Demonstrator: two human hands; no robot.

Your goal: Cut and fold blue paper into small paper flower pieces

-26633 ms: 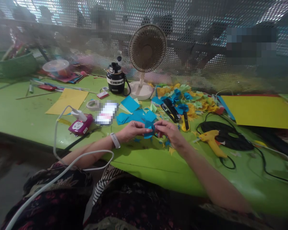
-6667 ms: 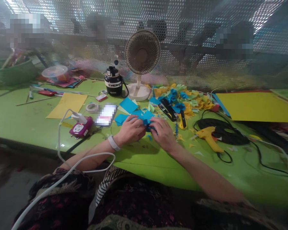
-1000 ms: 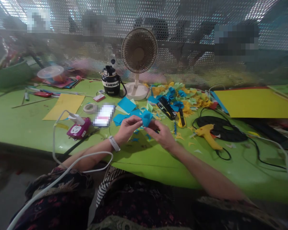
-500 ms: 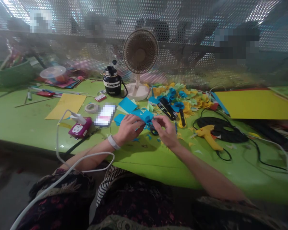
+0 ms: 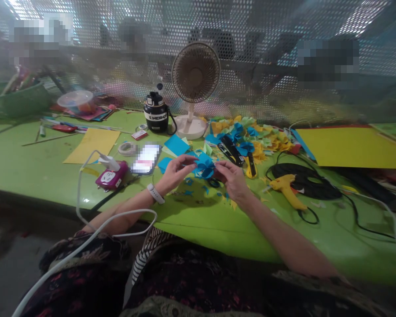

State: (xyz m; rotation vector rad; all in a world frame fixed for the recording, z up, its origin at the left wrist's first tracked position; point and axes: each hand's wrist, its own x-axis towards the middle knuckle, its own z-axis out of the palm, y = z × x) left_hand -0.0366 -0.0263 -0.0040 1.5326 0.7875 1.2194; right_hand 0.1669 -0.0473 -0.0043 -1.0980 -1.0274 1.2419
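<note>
A folded blue paper flower (image 5: 205,166) is up off the table between my two hands. My right hand (image 5: 233,177) pinches its right edge between thumb and fingertips. At the flower's left side is my left hand (image 5: 178,171), thumb and fingers slightly apart; whether the fingertips touch the petals is hard to see. Black-handled scissors (image 5: 214,182) lie beneath the flower, partly hidden. Blue paper squares (image 5: 176,145) rest just behind my left hand. A black stapler (image 5: 231,150) and a yellow cutter knife (image 5: 251,165) lie beyond my right hand.
Paper flowers (image 5: 267,134) are heaped by a fan (image 5: 196,72). Right of me lies a yellow glue gun (image 5: 288,189) with a black cord. Left are a phone (image 5: 146,158), tape roll (image 5: 127,149) and purple power adapter (image 5: 111,177). A white cable (image 5: 132,213) crosses my left forearm.
My left hand has loosened from the flower and drawn slightly left, thumb and fingers parting. The flower has turned, showing more of its petals, while my right hand keeps its pinch.
</note>
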